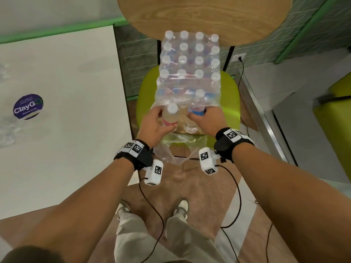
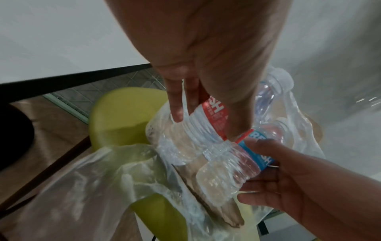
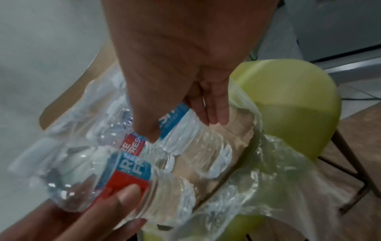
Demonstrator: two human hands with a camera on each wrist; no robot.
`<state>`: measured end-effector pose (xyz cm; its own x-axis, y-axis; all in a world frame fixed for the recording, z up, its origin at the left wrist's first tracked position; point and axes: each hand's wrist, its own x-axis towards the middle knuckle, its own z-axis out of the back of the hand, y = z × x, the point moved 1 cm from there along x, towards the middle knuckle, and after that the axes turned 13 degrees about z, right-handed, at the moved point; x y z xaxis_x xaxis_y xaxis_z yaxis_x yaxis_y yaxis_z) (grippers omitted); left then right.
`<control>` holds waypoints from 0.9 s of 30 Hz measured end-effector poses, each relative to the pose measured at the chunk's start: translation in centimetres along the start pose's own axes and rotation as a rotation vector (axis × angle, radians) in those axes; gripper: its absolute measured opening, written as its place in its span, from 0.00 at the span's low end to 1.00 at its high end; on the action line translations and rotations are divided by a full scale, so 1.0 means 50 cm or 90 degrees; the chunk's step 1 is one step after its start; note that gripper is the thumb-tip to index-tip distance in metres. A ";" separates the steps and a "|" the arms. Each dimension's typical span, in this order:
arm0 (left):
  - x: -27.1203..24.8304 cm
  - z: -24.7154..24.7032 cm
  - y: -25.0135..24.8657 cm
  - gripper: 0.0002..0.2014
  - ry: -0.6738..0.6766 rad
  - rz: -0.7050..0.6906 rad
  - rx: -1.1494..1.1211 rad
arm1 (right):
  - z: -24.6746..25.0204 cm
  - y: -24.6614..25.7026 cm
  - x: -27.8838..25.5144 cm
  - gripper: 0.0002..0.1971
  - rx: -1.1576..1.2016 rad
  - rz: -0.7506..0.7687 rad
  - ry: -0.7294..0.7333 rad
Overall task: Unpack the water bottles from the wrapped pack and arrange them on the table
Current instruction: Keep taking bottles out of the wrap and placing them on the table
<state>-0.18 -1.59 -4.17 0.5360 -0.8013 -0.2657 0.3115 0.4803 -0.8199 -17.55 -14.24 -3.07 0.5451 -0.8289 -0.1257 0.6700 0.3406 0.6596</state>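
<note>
A shrink-wrapped pack of water bottles (image 1: 190,69) with white caps lies on a green chair (image 1: 146,95), its near end torn open. My left hand (image 1: 161,120) grips a clear bottle with a red label (image 1: 171,116) at that opening; the left wrist view shows the left hand (image 2: 206,117) curled round the red-label bottle (image 2: 198,130). My right hand (image 1: 198,114) grips a neighbouring bottle with a blue label (image 1: 196,111), and the right hand (image 3: 181,122) wraps that blue-label bottle (image 3: 193,140) in its wrist view. Both bottles sit at the pack's mouth.
Loose torn wrap (image 1: 171,150) hangs off the chair's front. A brown cardboard tray (image 3: 237,127) lies under the bottles. A white table (image 1: 66,82) with a round sticker stands to the left. A round wooden tabletop (image 1: 205,16) lies behind the pack. Cables trail across the floor.
</note>
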 end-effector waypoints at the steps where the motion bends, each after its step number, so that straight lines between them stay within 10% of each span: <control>1: -0.012 0.006 0.004 0.27 -0.003 0.000 -0.009 | -0.007 0.003 -0.011 0.26 0.009 0.038 0.022; 13: -0.154 0.258 0.146 0.22 -0.300 0.118 -0.156 | -0.153 0.241 -0.073 0.13 0.052 0.271 0.259; 27: -0.233 0.710 0.518 0.25 -0.517 0.288 -0.210 | -0.634 0.690 -0.065 0.21 0.085 0.318 0.301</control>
<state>29.53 32.86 -4.31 0.9650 -0.0186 -0.2617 -0.2243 0.4587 -0.8598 19.76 14.27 -3.42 0.9527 -0.2951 -0.0720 0.2305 0.5479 0.8041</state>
